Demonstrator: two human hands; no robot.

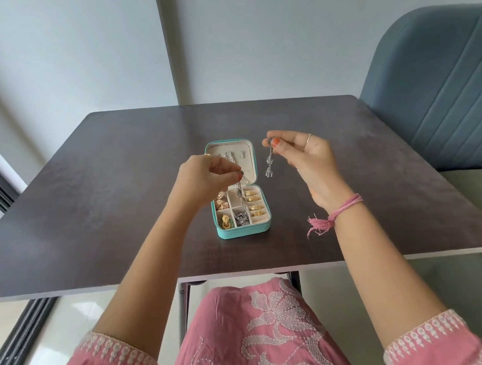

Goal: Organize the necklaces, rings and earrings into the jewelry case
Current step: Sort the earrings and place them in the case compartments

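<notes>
Silver is the trouble in the head view, the only one there is: each hand pinches a long silver dangle earring by its top. The left hand (pixel 202 176) holds its earring (pixel 239 188) between thumb and fingertips directly over the open teal jewelry case (pixel 238 188), the drop hanging toward the middle compartments; the right hand (pixel 303 155) holds the matching earring (pixel 269 161) in the air just beside the case's raised lid (pixel 230 160), above the dark wood-grain table (pixel 111 184). A likely snag — the left drop could catch on the chains hung in the lid or tangle with the silver pieces (pixel 242 219) already heaped in the front middle compartment, since it swings freely from a two-finger pinch. Lowered carelessly, it might also land among the gold rings (pixel 254 202) in the right-hand slots instead of an earring cell. The right earring, if it slips, would fall onto the table, not into the case. The gold earrings (pixel 222 206) in the left compartments are partly covered by the left hand, so their number is unclear. Whether the left earring's tip already touches the case I cannot tell — it blends with the silver behind it. The lid's hooks and what hangs on them are too small to read.
</notes>
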